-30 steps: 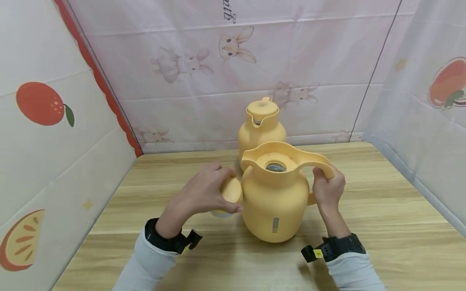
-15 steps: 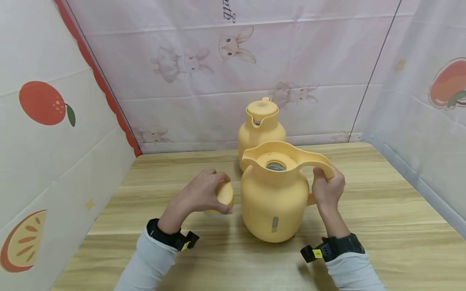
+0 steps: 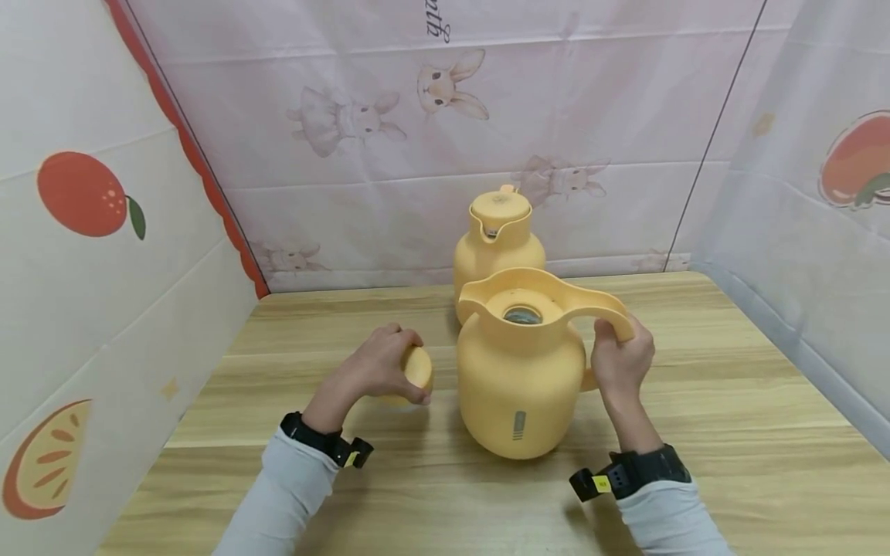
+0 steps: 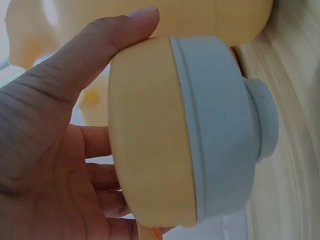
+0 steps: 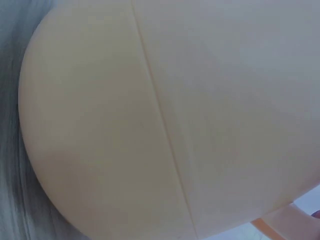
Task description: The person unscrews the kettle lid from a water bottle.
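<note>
My left hand (image 3: 378, 364) grips a round stopper lid (image 4: 150, 135) between thumb and fingers. Its cap is yellow and its underside pale grey-white with a narrower plug. It is held just left of a large yellow thermos jug (image 3: 518, 386). The jug stands upright with its mouth uncovered, showing the shiny liner (image 3: 523, 315) inside. On the jug's right side, my right hand (image 3: 622, 357) holds the curved handle (image 3: 605, 307). The right wrist view is filled by the jug's smooth body (image 5: 150, 125), with that hand almost entirely outside it.
A smaller yellow jug (image 3: 499, 251) with its lid on stands behind the large one, partly hidden by it. Both stand on a wood-grain table (image 3: 730, 371). Printed cloth walls (image 3: 348, 232) enclose the back and sides.
My left hand has moved left with the stopper lid, away from the large jug, leaving a wider gap. My right hand stays on the handle, and the jug has barely shifted.
</note>
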Tool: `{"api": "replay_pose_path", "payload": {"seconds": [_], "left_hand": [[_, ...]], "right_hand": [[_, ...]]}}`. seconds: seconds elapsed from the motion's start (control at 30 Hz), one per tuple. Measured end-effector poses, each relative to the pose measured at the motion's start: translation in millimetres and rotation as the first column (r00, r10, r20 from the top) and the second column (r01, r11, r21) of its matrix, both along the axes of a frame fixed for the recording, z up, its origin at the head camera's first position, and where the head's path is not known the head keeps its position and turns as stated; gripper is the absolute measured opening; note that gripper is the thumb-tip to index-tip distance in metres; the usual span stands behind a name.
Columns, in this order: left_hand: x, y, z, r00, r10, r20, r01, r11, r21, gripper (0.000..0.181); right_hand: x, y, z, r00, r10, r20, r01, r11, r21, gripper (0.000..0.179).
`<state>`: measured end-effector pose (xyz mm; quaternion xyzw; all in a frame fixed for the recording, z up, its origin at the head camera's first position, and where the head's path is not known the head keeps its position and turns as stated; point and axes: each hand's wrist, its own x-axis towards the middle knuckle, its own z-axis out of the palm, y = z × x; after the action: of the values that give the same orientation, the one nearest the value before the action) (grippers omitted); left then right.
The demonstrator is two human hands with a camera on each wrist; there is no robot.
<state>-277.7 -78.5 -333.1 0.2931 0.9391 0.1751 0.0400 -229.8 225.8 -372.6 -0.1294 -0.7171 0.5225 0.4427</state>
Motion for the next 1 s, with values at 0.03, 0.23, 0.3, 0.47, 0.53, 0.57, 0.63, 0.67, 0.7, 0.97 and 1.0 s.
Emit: {"api": "replay_pose_path", "payload": {"seconds": [0.03, 0.23, 0.3, 0.47, 0.53, 0.57, 0.63, 0.67, 0.7, 0.97, 1.0], "left_hand": [[-1.1, -0.9, -1.3, 1.000, 0.001, 0.000, -0.001, 1.000, 0.001, 0.069], [-5.2, -3.7, -7.4, 1.000, 0.003, 0.005, -0.003, 1.000, 0.010, 0.065], [-6.2, -3.9, -9.1, 1.000, 0.001, 0.010, -0.001, 1.000, 0.012, 0.064], [-8.7, -4.4, -11.6, 1.000, -0.006, 0.021, 0.006, 1.000, 0.002, 0.065], [-9.1, -4.4, -11.9, 1.000, -0.009, 0.020, 0.009, 1.000, -0.005, 0.066], [-9.2, -4.4, -11.8, 1.000, -0.011, 0.023, 0.011, 1.000, -0.007, 0.065], [-9.1, -4.8, -11.2, 0.999, -0.018, 0.031, 0.018, 1.000, -0.014, 0.065], [-8.9, -5.1, -10.8, 0.999, -0.023, 0.039, 0.024, 1.000, -0.015, 0.064], [-8.5, -5.4, -10.1, 0.998, -0.029, 0.049, 0.030, 0.999, -0.015, 0.064], [-5.5, -8.7, -6.7, 0.989, -0.088, 0.116, 0.085, 0.996, 0.025, 0.067], [-5.5, -9.2, -7.2, 0.988, -0.094, 0.125, 0.091, 0.995, 0.032, 0.068]], "right_hand": [[-0.2, -0.3, 0.1, 1.000, -0.001, -0.003, 0.001, 1.000, 0.005, 0.025], [-0.9, -1.7, 1.1, 1.000, -0.001, -0.016, 0.001, 1.000, 0.016, 0.026], [-1.2, -1.9, 1.5, 1.000, -0.002, -0.012, 0.002, 1.000, 0.017, 0.026], [-2.0, -2.3, 1.4, 1.000, -0.004, -0.025, 0.005, 1.000, 0.029, 0.026], [-2.0, -2.4, 1.3, 0.999, -0.003, -0.033, 0.004, 0.999, 0.033, 0.026], [-2.0, -2.4, 1.2, 0.999, -0.003, -0.035, 0.004, 0.999, 0.034, 0.027], [-2.1, -2.3, 0.9, 0.999, -0.001, -0.033, 0.002, 1.000, 0.031, 0.027], [-2.2, -2.2, 0.6, 1.000, -0.003, -0.031, 0.004, 1.000, 0.030, 0.027], [-2.3, -2.0, 0.3, 1.000, -0.005, -0.028, 0.006, 1.000, 0.028, 0.027], [-3.6, -0.7, -1.0, 0.999, -0.003, -0.042, 0.005, 0.999, 0.037, 0.028], [-3.7, -0.8, -1.0, 0.999, -0.004, -0.044, 0.006, 0.999, 0.042, 0.027]]}}
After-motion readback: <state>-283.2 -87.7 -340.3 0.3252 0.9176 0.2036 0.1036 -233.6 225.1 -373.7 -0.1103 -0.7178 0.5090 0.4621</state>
